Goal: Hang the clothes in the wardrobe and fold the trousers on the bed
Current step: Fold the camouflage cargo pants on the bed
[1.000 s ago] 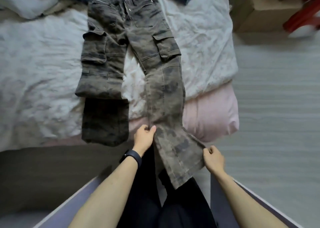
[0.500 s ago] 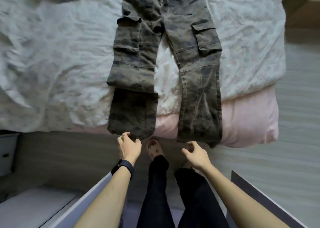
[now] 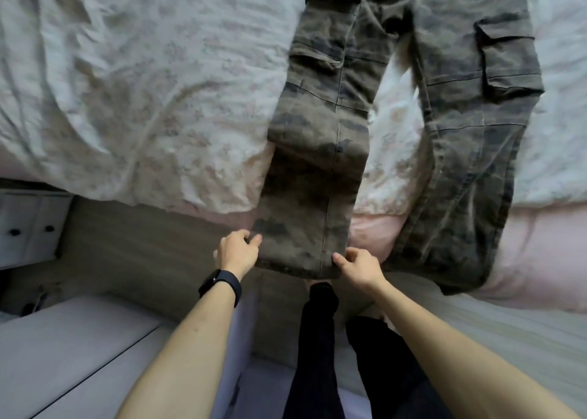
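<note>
A crumpled white cover with a faint floral print (image 3: 127, 85) spreads over the bed, and a pink mattress edge (image 3: 540, 259) shows below it on the right. Under the cover's rim runs the bed's wood-grain side panel (image 3: 143, 244). A white drawer unit (image 3: 28, 224) stands at the far left, and a pale grey flat panel (image 3: 63, 339) fills the lower left corner. The person's black-clad legs (image 3: 320, 339) stand close against the bed side, directly below the hands, and nothing lies between the hands and the cloth. Both bare forearms reach forward and slightly inward, the left one wearing a black wristband (image 3: 222, 283). The left hand (image 3: 237, 250) has its fingers curled with thumb and fingertips pinching the outer corner of a leg hem (image 3: 295, 263). The right hand (image 3: 360, 264) pinches the hem's other corner, thumb lying on top of the fabric. The camouflage trousers (image 3: 320, 126) lie flat on the bed, front up with cargo pockets showing. Their long axis runs away from the person: the waist is out of view at the top, and the hems point toward the person and hang over the bed's edge. The held leg has a crosswise fold near the knee; the other leg lies just beside it to the right, apart from both hands.
</note>
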Motion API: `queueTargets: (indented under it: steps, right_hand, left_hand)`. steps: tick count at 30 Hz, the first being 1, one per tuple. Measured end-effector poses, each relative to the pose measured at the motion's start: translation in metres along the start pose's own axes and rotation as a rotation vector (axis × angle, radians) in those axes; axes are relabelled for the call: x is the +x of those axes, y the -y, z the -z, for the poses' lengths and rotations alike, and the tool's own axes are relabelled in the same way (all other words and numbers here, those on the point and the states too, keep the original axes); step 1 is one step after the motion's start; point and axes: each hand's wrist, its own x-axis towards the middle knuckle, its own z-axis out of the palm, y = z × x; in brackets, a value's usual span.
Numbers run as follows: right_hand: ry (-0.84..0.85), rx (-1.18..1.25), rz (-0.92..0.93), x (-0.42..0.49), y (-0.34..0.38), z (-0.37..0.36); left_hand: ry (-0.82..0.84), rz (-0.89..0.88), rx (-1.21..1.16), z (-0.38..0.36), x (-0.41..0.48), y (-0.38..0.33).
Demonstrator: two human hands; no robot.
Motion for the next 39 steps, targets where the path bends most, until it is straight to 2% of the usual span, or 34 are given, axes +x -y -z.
queueTargets:
  steps: [2,4,8,11,14,17,20,23,26,30,34,37,39]
  right_hand:
    - [0.146,-0.12,-0.051,-0.028,-0.021,-0.02]
    - [0.26,-0.16,-0.124,-0.054,-0.038,-0.035]
    - [0.336,-0.277,-0.166,-0.064,-0.036,-0.03]
    - [0.188,-0.248,-0.149,-0.068,-0.022,-0.003]
    - [0.025,-0.162,-0.112,-0.07,-0.013,0.037]
    - [-0.219,-0.024,-0.124,-0.073,-0.016,0.088]
    - [-0.418,0.112,-0.268,-0.077,-0.046,0.128]
    - [-0.453,0.231,-0.403,-0.08,-0.091,0.154]
    - [-0.42,0.315,-0.316,-0.057,-0.125,0.178]
    - [-0.434,0.144,-0.16,-0.036,-0.148,0.193]
    - [-0.339,-0.02,-0.14,-0.069,-0.195,0.168]
    - [-0.196,-0.064,-0.155,-0.077,-0.203,0.172]
    - [-0.203,-0.007,-0.144,-0.065,-0.193,0.193]
  left_hand:
    - [0.105,0.091,0.172,-0.013,-0.028,0.035]
    - [0.165,0.18,0.183,-0.026,-0.058,0.058]
    - [0.149,0.161,0.223,-0.023,-0.076,0.045]
    - [0.141,0.139,0.094,-0.015,-0.086,0.012]
    - [0.137,-0.019,0.003,-0.02,-0.098,-0.031]
    - [0.201,-0.215,-0.078,-0.032,-0.111,-0.081]
    - [0.319,-0.342,-0.134,-0.055,-0.123,-0.124]
    - [0.425,-0.347,-0.239,-0.086,-0.133,-0.164]
    - [0.367,-0.347,-0.341,-0.108,-0.126,-0.213]
    - [0.178,-0.242,-0.42,-0.122,-0.118,-0.235]
    - [0.138,-0.091,-0.152,-0.152,-0.15,-0.198]
    - [0.057,-0.057,-0.106,-0.159,-0.164,-0.185]
    - [-0.058,-0.084,-0.078,-0.159,-0.169,-0.192]
